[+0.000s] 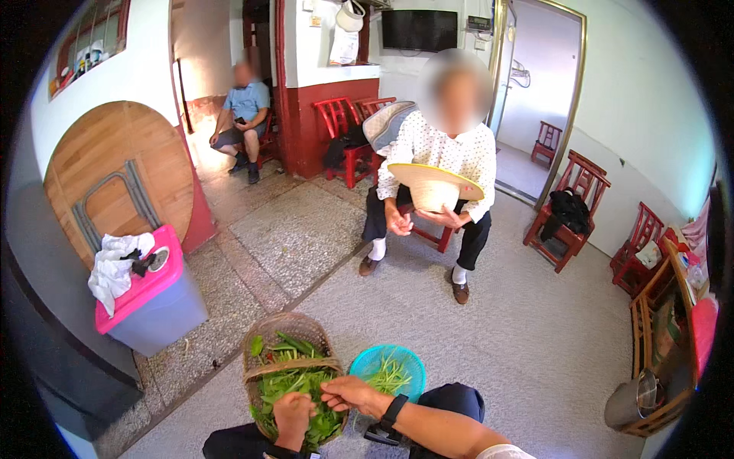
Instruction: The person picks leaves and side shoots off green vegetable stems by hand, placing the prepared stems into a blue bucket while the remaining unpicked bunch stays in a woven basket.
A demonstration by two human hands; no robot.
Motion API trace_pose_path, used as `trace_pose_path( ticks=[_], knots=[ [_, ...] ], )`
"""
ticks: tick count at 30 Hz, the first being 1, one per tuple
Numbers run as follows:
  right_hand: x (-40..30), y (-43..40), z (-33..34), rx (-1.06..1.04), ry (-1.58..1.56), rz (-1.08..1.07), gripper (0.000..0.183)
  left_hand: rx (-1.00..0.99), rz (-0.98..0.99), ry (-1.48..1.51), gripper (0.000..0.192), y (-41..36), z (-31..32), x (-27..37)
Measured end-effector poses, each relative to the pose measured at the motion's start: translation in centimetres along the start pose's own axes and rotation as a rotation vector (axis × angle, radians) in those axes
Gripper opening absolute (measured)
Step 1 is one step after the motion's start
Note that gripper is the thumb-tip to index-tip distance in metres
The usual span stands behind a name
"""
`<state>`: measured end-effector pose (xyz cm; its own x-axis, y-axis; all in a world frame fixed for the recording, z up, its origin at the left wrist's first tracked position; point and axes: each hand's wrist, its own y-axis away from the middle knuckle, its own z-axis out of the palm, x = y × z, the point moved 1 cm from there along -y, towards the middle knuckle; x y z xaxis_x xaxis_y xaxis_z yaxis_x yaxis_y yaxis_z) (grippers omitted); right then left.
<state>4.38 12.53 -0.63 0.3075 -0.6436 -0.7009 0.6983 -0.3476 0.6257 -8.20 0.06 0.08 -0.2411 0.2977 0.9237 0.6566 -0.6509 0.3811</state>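
A woven basket point(252, 378) with an arched handle stands on the floor before me, filled with leafy green vegetables point(287, 390). Over its near part is my left hand point(293, 414), its fingers curled; whether they pinch a stem is too small to tell. My right hand point(348, 395), with a black band at the wrist, reaches in from the right, thumb and fingertips close together above the leaves. Any thin piece between these fingertips cannot be made out. Just right of the basket, partly behind my right forearm, a turquoise plastic colander point(417, 367) holds thin green stems point(390, 376).
A person sits facing me with a straw hat point(433, 192); another sits farther back left. At left, a lidded plastic bin point(155, 321) stands near a round wooden tabletop point(120, 166). Red wooden chairs point(565, 229) and a metal pot point(622, 404) are at right.
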Motion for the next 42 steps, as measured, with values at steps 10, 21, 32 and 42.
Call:
trace_pose_path(
  ticks=[10,21,32,42],
  knots=[
    [-1.9,-0.2,1.7,-0.016,-0.103,-0.318,0.007,-0.273,0.42,-0.3,0.025,1.2,-0.8,3.3],
    [-1.2,1.4,-0.9,-0.178,0.07,-0.296,0.012,-0.333,-0.135,0.299,0.029,-3.3,-0.7,4.4],
    [-2.1,1.3,0.3,-0.288,-0.041,-0.31,0.013,-0.305,-0.107,0.503,0.007,-2.4,0.1,5.4],
    [-2.3,2.2,-0.6,0.105,0.088,-0.505,0.025,-0.334,-0.107,0.419,0.01,-2.7,1.3,4.6]
  ],
)
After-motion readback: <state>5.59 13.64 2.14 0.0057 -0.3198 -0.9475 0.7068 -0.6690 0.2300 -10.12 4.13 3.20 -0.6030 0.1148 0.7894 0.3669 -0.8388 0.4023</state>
